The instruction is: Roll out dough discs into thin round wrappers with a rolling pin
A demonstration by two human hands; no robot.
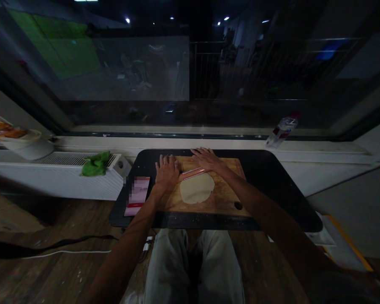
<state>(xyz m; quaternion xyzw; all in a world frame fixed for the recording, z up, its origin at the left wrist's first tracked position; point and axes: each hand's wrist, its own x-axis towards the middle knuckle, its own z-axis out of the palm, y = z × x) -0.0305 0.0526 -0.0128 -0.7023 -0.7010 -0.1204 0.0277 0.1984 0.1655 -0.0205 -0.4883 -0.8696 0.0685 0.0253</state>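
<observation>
A flat, pale round of dough (196,188) lies on a wooden cutting board (229,198). Across its far edge runs a thin rod (194,173) with reddish and white stripes, set at a slant. My left hand (167,172) is over the rod's left end, palm down, fingers stretched forward. Over the right end rests my right hand (206,158), also palm down with fingers extended toward the left. Both hands cover the ends of the rod, so its full length is hidden.
The board lies on a black table (272,185). A phone (138,196) with a lit screen is at the table's left. A water bottle (281,131) stands on the windowsill at right. A green cloth (96,164) hangs over the radiator (82,179), near a white container (27,145).
</observation>
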